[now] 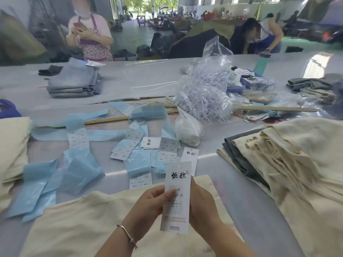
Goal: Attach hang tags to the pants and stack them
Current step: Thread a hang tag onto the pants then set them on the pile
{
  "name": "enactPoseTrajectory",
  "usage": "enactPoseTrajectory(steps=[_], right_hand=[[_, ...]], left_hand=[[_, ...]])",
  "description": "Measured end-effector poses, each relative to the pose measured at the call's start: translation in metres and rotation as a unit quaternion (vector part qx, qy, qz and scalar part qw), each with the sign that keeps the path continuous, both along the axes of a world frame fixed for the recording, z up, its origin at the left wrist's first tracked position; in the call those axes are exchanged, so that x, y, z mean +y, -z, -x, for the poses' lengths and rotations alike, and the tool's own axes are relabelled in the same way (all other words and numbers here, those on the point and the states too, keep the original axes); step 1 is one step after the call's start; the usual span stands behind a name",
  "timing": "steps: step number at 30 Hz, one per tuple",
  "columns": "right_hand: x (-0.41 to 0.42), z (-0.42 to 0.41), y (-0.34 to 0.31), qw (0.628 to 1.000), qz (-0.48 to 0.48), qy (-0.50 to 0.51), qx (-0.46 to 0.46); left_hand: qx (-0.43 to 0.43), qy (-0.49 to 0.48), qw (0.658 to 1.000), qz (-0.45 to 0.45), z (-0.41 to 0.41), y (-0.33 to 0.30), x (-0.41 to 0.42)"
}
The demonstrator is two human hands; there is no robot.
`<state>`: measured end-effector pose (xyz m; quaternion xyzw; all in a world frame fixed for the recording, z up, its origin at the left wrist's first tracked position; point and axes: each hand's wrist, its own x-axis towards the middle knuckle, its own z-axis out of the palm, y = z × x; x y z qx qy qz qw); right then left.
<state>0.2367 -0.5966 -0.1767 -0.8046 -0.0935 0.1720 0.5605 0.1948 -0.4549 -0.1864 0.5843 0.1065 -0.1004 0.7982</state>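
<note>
Two hands [148, 203] [202, 204] around one hang tag [177, 197]

Bright daylight from far doorway; tabletop [241, 182] glare; warped, blurred edges

Two hands [152, 203], one held hang tag [177, 197], two wooden rulers [274, 108].

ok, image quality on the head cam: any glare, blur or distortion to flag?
Head view: wide-angle bending curves the table edges; glare patch at far right on the table; the hang tag is sharp up top, its small print soft where the left hand and right hand hold it; background people blurred; daylight blows out the far doorway.
</note>
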Motion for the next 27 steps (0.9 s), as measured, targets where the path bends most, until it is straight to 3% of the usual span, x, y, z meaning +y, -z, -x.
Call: enactPoseTrajectory(steps=[3, 5, 7, 9, 12, 15, 22, 24, 27], right_hand=[[0.007, 0.021, 0.000, 0.987, 0.096, -0.029, -0.129], [0.015, 0.036, 0.006, 0.990, 0.031, 0.019, -0.134], [0.026, 0.050, 0.003, 0.986, -0.141, 0.086, -0.001], [0.036, 0.059, -0.004, 0.935, -0.291, 0.106, 0.176], [0.044, 0.065, -0.010, 0.867, -0.376, 0.087, 0.315], [0.051, 0.068, -0.013, 0.850, -0.384, 0.105, 0.345], [0.059, 0.069, -0.022, 0.847, -0.415, 0.185, 0.277], [0.056, 0.070, -0.030, 0.870, -0.413, 0.170, 0.207], [0.049, 0.076, -0.043, 0.942, -0.310, 0.060, 0.116]], left_hand=[[0.006, -0.020, 0.997, 0.076, 0.022, -0.004, 0.012], [0.005, -0.027, 0.994, 0.102, 0.035, -0.006, 0.020], [0.006, -0.023, 0.995, 0.093, 0.046, -0.009, 0.029], [0.006, -0.028, 0.997, 0.071, 0.057, -0.011, 0.037], [0.008, -0.038, 0.999, 0.032, 0.071, -0.011, 0.049], [0.005, -0.041, 0.999, -0.003, 0.086, -0.010, 0.057], [-0.031, -0.042, 0.998, -0.034, 0.114, -0.003, 0.072], [-0.041, -0.063, 0.996, -0.050, 0.119, -0.003, 0.078], [-0.075, -0.103, 0.988, -0.085, 0.121, -0.006, 0.087]])
